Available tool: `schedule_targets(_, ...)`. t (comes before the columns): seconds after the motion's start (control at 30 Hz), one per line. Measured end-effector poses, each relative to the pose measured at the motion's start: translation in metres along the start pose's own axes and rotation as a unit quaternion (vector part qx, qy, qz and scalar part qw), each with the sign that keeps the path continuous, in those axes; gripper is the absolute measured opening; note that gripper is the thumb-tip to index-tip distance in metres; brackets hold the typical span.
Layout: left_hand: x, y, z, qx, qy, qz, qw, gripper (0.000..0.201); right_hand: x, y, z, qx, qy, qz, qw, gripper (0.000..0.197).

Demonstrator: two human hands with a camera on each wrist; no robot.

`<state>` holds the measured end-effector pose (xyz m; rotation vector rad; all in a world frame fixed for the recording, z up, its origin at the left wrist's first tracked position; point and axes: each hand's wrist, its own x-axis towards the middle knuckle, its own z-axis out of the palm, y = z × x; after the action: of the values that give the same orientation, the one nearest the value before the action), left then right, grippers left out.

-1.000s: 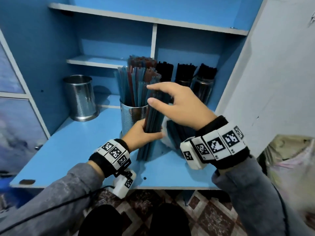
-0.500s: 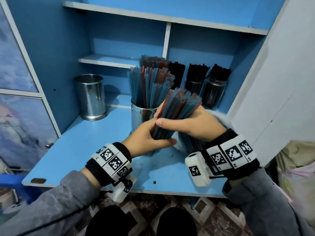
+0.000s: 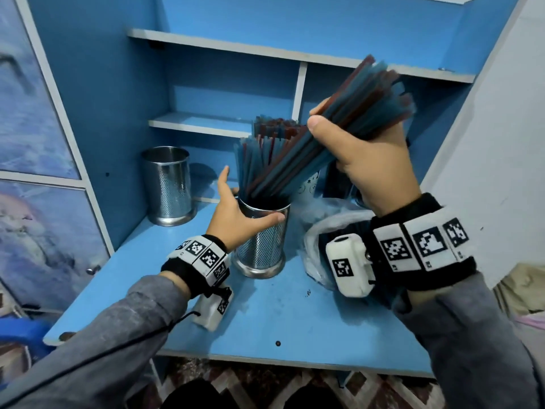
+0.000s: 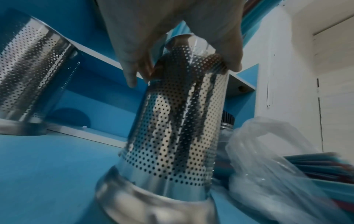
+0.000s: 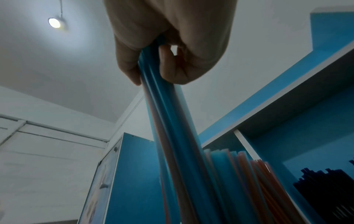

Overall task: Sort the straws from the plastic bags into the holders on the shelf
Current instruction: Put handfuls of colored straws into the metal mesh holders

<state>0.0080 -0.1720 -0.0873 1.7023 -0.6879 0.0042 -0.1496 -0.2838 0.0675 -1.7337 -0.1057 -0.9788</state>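
On the blue shelf (image 3: pixel 124 278), the right hand (image 3: pixel 371 160) gripped a bundle of straws (image 3: pixel 339 134), lower ends entering the holder (image 3: pixel 261 240), which the left hand (image 3: pixel 233 216) steadied. More straws lay in the plastic bag (image 4: pixel 272 166); another holder (image 3: pixel 168 184) stood unfilled.

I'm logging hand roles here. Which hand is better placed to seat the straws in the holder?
Right hand: it grips the straw bundle, lower ends at the holder mouth. Left hand steadies the holder.
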Motion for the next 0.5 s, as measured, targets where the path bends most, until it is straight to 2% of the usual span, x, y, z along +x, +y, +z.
schedule_targets(0.1, 0.0, -0.004, 0.002, 0.065, 0.02, 0.023, 0.997, 0.092, 0.02, 0.013, 0.01, -0.045, 0.027, 0.038, 0.998, 0.014)
schedule_targets(0.13, 0.0, -0.004, 0.002, 0.085, 0.021, 0.021, 0.996, 0.085, 0.027, 0.018, 0.014, -0.06, 0.037, 0.052, 0.996, 0.014)
schedule_targets(0.2, 0.002, -0.005, 0.001, 0.099, 0.016, 0.015, 0.995, 0.083, 0.039, 0.027, 0.024, -0.094, 0.054, 0.07, 0.992, 0.016)
schedule_targets(0.3, 0.006, -0.008, -0.001, 0.101, 0.004, 0.026, 0.995, 0.092, 0.049, 0.034, 0.036, -0.148, 0.056, 0.077, 0.984, 0.022)
schedule_targets(0.43, 0.008, -0.009, -0.002, 0.124, 0.002, 0.027, 0.992, 0.099, 0.056, 0.041, 0.048, -0.219, -0.003, 0.089, 0.972, 0.024)
schedule_targets(0.5, 0.008, -0.009, -0.003, 0.131, -0.002, 0.027, 0.991, 0.1, 0.056, 0.049, 0.05, -0.301, -0.041, 0.124, 0.945, 0.046)
